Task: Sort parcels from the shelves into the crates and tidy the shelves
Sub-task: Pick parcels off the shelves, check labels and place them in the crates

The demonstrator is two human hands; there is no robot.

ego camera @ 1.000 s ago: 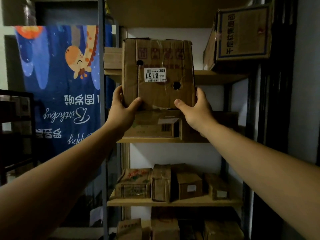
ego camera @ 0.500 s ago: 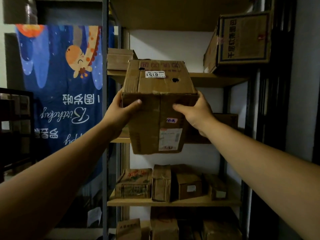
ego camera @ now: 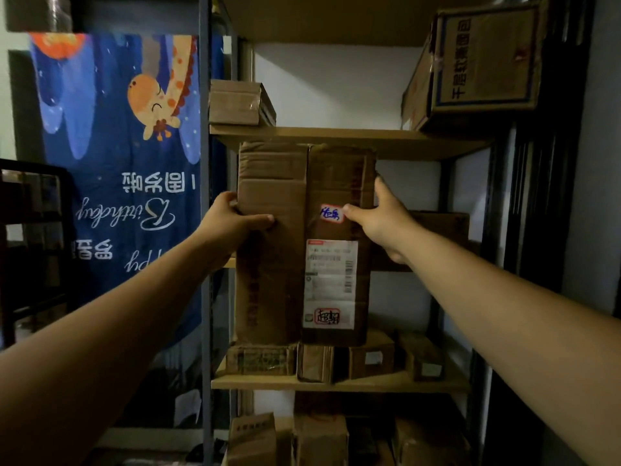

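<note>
Both hands, left (ego camera: 232,220) and right (ego camera: 379,220), only pinch the tall parcel (ego camera: 302,243) high on its sides, so it could slip downward.

Dim, warm, low-contrast view with deep shadow at right and bottom, soft blur, wide-angle bending at edges.

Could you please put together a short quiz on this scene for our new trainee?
1. True or false: the left hand and right hand both grip the tall cardboard box.
2. The white shipping label on it lies nearer: A) the left hand, B) the right hand, C) neither, it is centred.
3. Fill in: beside the shelf frame hangs a blue ____.
Key: 1 true; 2 B; 3 banner.
</note>
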